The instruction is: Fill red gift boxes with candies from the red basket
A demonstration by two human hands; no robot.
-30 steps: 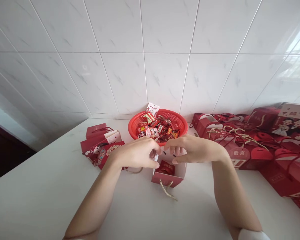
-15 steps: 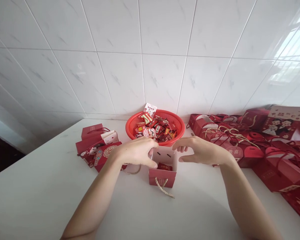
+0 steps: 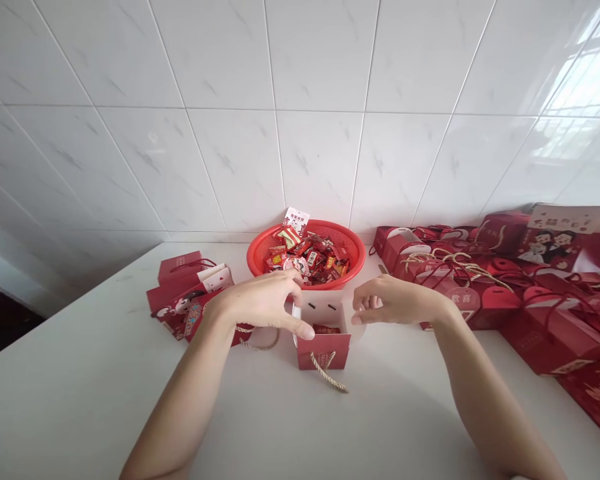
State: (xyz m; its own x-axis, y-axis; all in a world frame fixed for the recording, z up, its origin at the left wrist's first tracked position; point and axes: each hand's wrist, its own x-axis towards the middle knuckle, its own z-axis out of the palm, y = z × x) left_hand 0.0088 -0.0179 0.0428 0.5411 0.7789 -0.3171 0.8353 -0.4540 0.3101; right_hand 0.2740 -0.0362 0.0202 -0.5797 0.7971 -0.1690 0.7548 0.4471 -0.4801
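Note:
A small red gift box (image 3: 324, 357) stands open-topped in front of me, its white inside showing and a twisted cord handle (image 3: 333, 380) hanging down the front. One red packet (image 3: 326, 329) lies inside it. My left hand (image 3: 263, 303) is over the box's left side, fingers and thumb spread apart, the thumb reaching across near the front rim. At the right side, my right hand (image 3: 397, 301) has its fingers curled and the thumb close to them, at the pale, blurred right flap of the box. Behind the box is a red plastic basket (image 3: 356, 257) of wrapped sweets (image 3: 310, 259).
Several red gift boxes (image 3: 180, 293) lie at the left on the white table (image 3: 260, 427). Many more red boxes (image 3: 555, 327) with cord handles crowd the right side. A tiled wall (image 3: 320, 160) rises behind the table.
My right hand's fingers and thumb have drawn closer together at the box's right side. My left hand's fingers have lifted apart from its thumb. The view has shifted slightly.

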